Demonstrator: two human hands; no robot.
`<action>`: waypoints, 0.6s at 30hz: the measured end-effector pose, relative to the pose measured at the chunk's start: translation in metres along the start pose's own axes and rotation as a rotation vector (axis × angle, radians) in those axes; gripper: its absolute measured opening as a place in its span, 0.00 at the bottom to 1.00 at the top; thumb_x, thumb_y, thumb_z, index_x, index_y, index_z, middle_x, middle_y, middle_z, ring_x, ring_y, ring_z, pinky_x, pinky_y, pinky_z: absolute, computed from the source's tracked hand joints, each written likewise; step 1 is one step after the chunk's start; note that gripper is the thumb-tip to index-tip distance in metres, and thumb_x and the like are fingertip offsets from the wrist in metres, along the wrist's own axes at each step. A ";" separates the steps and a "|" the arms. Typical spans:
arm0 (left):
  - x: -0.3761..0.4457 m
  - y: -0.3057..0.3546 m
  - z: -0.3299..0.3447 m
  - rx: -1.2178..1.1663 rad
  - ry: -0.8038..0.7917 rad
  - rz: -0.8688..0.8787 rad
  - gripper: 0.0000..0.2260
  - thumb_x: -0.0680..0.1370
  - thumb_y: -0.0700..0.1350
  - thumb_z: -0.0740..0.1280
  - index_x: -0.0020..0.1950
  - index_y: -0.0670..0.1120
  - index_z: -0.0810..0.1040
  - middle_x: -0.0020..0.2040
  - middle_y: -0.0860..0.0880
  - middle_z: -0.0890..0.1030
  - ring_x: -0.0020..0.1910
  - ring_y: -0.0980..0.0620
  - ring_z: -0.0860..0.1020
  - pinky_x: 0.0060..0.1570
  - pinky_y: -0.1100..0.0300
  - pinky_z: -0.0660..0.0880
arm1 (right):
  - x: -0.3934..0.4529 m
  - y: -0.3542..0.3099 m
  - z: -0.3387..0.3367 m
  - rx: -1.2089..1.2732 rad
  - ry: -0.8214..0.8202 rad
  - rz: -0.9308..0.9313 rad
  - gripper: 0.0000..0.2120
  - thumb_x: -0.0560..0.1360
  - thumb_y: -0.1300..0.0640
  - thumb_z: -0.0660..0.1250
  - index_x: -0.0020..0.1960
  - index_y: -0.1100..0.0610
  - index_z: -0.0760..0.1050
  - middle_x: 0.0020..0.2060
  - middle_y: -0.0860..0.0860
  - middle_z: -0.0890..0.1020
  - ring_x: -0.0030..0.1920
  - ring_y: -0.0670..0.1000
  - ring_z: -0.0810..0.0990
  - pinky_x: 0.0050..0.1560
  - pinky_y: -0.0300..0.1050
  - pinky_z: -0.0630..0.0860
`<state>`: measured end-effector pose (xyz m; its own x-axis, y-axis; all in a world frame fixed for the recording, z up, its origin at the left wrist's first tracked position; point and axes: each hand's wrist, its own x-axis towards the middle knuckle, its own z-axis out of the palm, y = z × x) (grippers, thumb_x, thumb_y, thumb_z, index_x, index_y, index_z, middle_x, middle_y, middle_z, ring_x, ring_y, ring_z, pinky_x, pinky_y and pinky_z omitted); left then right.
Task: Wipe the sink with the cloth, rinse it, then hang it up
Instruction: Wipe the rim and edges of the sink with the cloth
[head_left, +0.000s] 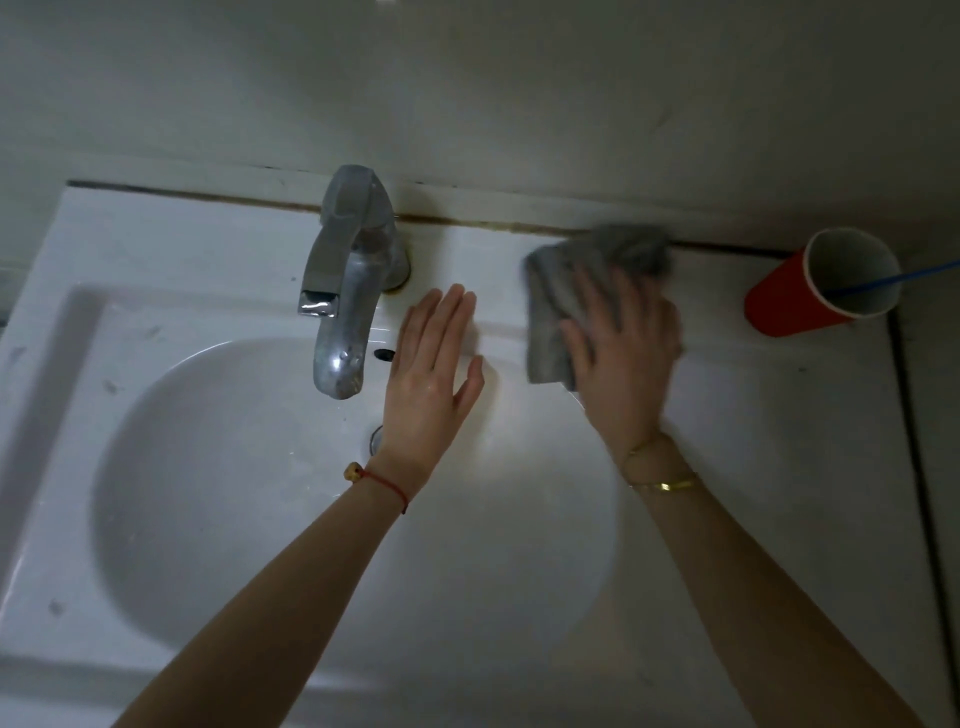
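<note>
A white sink (156, 249) fills the view, its round basin below a metal tap (345, 275). A grey cloth (587, 270) lies on the back ledge to the right of the tap. My right hand (623, 358) presses flat on the cloth, fingers spread, and is blurred. My left hand (431, 379) rests flat and open on the basin's back rim just right of the tap, holding nothing. The drain (376, 436) is partly hidden behind my left wrist.
A red paper cup (800, 301) with a blue stick in it stands at the ledge's back right corner, close to the cloth. The wall runs right behind the ledge. The sink's right edge drops off beside the cup.
</note>
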<state>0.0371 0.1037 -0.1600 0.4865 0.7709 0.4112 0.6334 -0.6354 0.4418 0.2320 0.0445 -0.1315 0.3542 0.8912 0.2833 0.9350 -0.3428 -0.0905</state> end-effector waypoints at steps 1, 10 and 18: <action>0.000 0.000 -0.001 0.004 -0.008 0.004 0.25 0.80 0.43 0.67 0.75 0.38 0.66 0.76 0.42 0.68 0.78 0.45 0.61 0.75 0.45 0.63 | -0.002 -0.009 0.003 -0.004 -0.014 -0.102 0.26 0.81 0.41 0.53 0.77 0.48 0.59 0.72 0.54 0.68 0.71 0.58 0.65 0.70 0.57 0.62; -0.003 0.020 -0.015 0.002 -0.117 0.121 0.26 0.81 0.46 0.64 0.77 0.39 0.63 0.77 0.42 0.64 0.79 0.45 0.59 0.77 0.45 0.58 | -0.084 0.045 -0.040 0.063 -0.150 -0.044 0.27 0.77 0.53 0.57 0.76 0.50 0.62 0.72 0.53 0.69 0.66 0.56 0.69 0.65 0.52 0.64; -0.008 0.088 0.022 -0.220 -0.388 0.458 0.25 0.82 0.49 0.64 0.75 0.40 0.67 0.75 0.44 0.69 0.77 0.46 0.64 0.77 0.48 0.61 | -0.147 0.082 -0.053 0.025 -0.198 0.250 0.24 0.81 0.44 0.54 0.75 0.51 0.63 0.72 0.55 0.69 0.69 0.59 0.68 0.67 0.57 0.67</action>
<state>0.1026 0.0427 -0.1420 0.8872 0.3535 0.2966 0.1915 -0.8668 0.4604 0.2554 -0.1305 -0.1305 0.5673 0.8214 0.0586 0.8178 -0.5535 -0.1578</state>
